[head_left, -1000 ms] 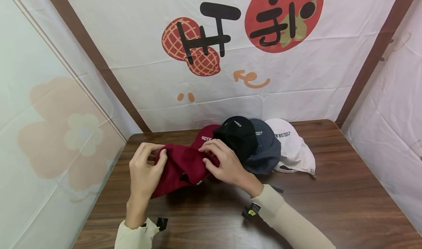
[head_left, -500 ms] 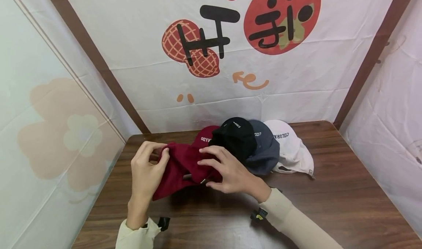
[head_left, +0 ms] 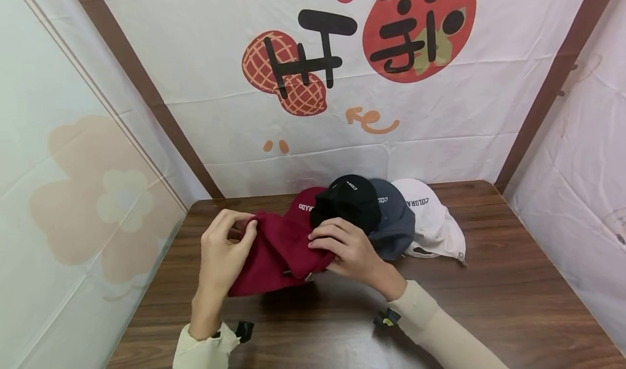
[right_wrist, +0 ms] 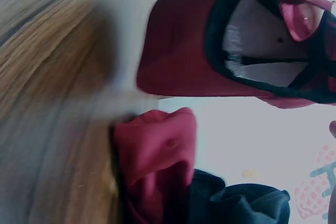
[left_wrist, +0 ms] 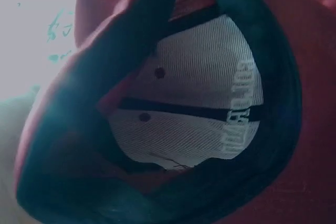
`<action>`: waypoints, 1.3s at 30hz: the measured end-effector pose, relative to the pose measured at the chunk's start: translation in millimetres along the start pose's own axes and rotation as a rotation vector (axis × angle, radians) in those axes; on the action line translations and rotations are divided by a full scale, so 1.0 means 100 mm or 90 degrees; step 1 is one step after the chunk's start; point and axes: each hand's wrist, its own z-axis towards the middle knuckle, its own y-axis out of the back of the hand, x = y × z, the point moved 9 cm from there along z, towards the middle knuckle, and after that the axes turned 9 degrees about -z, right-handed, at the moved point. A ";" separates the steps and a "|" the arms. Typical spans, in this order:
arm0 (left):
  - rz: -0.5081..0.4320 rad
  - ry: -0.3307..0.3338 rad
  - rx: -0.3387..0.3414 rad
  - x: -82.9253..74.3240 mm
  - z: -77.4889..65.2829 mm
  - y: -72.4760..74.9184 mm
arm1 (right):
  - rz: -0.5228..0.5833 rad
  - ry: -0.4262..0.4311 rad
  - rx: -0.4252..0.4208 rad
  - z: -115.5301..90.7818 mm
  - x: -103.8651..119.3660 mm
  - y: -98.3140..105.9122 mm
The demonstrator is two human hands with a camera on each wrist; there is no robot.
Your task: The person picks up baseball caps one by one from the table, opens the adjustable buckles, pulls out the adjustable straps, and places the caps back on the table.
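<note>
A maroon baseball cap (head_left: 274, 268) is held above the near left part of the table. My left hand (head_left: 220, 255) pinches its upper left edge between thumb and fingers. On the cap's right side, my right hand (head_left: 349, 249) grips the cloth with curled fingers, the thumb mostly hidden. Inside the cap (left_wrist: 205, 66), the left wrist view shows a dark sweatband, pale lining and the back of stitched letters. The right wrist view catches the cap's brim (right_wrist: 173, 45) and its back strap. Behind it lies another maroon cap (head_left: 302, 201), partly covered.
Overlapping in a row at the table's back are a black cap (head_left: 347, 206), a navy cap (head_left: 400, 225) and a white cap (head_left: 435, 222), reaching rightwards. The wooden table (head_left: 499, 282) meets a printed cloth wall (head_left: 420, 151) behind, with cloth sides left and right.
My right hand's fingers spread off the cap's edge half a second ago, then closed on its right side again. The cap and left hand have shifted slightly right.
</note>
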 end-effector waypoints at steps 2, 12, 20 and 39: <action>-0.004 0.004 0.011 0.01 0.00 -0.05 | 0.012 0.001 -0.032 0.05 0.00 0.08; -0.045 0.030 0.073 0.10 0.03 -0.39 | 0.062 -0.058 -0.132 0.23 -0.07 0.39; -0.075 0.069 0.143 0.21 0.05 -0.73 | 0.071 -0.121 -0.153 0.20 -0.17 0.51; -0.126 -0.047 0.171 -0.12 0.03 -0.96 | 0.021 -0.234 -0.176 0.03 -0.46 0.69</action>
